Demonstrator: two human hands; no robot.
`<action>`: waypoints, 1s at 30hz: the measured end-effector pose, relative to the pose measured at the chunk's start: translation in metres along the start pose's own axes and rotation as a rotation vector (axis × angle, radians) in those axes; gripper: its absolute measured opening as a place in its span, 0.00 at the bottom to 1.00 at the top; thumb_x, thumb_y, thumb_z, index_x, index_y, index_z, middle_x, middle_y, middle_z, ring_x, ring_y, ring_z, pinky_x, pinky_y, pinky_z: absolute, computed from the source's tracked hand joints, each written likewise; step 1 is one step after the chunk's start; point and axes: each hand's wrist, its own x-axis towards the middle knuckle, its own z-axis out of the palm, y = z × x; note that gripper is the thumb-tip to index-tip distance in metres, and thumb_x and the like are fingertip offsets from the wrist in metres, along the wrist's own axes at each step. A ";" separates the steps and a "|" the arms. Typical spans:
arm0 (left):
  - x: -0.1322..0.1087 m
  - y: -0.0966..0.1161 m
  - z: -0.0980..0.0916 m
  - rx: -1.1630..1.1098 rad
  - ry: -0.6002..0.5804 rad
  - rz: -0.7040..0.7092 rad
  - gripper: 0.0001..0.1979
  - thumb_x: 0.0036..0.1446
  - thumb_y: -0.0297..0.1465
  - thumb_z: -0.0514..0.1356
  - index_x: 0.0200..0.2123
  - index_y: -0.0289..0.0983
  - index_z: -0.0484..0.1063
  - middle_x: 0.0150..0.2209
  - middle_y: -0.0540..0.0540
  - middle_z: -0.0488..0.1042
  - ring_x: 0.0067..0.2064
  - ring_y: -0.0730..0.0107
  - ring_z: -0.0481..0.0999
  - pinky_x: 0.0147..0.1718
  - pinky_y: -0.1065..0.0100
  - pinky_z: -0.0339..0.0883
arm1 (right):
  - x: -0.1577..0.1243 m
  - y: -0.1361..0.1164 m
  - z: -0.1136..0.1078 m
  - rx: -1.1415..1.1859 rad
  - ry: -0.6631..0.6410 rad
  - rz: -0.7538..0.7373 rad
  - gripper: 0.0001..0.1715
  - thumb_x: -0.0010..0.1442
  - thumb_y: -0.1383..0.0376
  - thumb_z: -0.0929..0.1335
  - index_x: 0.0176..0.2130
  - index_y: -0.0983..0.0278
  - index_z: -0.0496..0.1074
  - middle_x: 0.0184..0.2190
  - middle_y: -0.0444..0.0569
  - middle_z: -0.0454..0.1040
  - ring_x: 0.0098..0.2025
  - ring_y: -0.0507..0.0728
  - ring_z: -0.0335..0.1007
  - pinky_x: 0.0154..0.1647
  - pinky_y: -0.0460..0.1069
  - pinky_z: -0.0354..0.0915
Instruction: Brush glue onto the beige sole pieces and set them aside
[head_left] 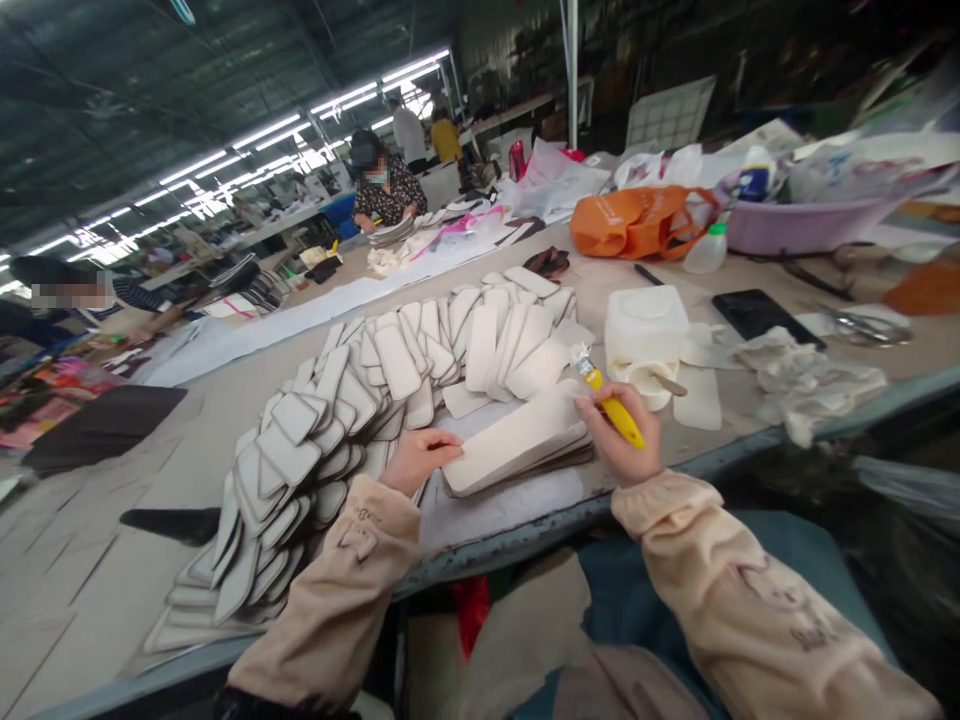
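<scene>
a long pale panel [517, 435], rounded at its corners, lies on top of a small stack of like panels [551, 455] at the near edge of the worktable [180, 655]; a white sheet [502, 510] lies beneath, probably to shield the tabletop. the left hand [421, 460] is nearly closed, its bunched fingertips pinching the panel's left end, seemingly to steady it. the right hand [628, 437] is curled around a yellow-handled brush [616, 408], with thumb and fingertips at the panel's right end; the brush slants, bristles pointing away from the body, perhaps so that the fingertips remain free for the panel. beyond and to the left, smaller pale pieces [397, 365] overlap in a curved fan, an arrangement that presumably leaves each edge easy to reach. to the right, just beside the brush hand, stand a white plastic jug [646, 315] and a small cup [646, 398] with a stick [670, 384] leaning in it. farther out lie a dark phone [761, 316] and an orange bag [626, 222].
</scene>
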 end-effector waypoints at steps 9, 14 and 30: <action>0.018 -0.033 0.017 0.096 0.062 -0.003 0.10 0.42 0.35 0.66 0.27 0.35 0.79 0.25 0.47 0.78 0.29 0.68 0.75 0.29 0.69 0.66 | -0.007 0.028 0.006 -0.351 -0.178 -0.019 0.13 0.57 0.56 0.68 0.39 0.61 0.68 0.27 0.42 0.72 0.27 0.55 0.70 0.32 0.49 0.65; 0.016 -0.043 0.020 0.205 0.171 0.068 0.10 0.43 0.36 0.68 0.29 0.36 0.78 0.27 0.48 0.78 0.28 0.69 0.73 0.30 0.68 0.67 | -0.009 0.036 0.008 -0.446 -0.235 0.021 0.13 0.57 0.56 0.68 0.40 0.60 0.68 0.27 0.43 0.74 0.29 0.56 0.72 0.32 0.49 0.64; -0.074 -0.077 0.059 0.356 0.512 0.530 0.13 0.56 0.30 0.61 0.46 0.39 0.74 0.47 0.41 0.71 0.44 0.64 0.74 0.43 0.61 0.73 | -0.009 0.039 0.008 -0.594 -0.251 0.001 0.14 0.56 0.56 0.67 0.41 0.60 0.69 0.28 0.46 0.76 0.30 0.59 0.73 0.28 0.49 0.61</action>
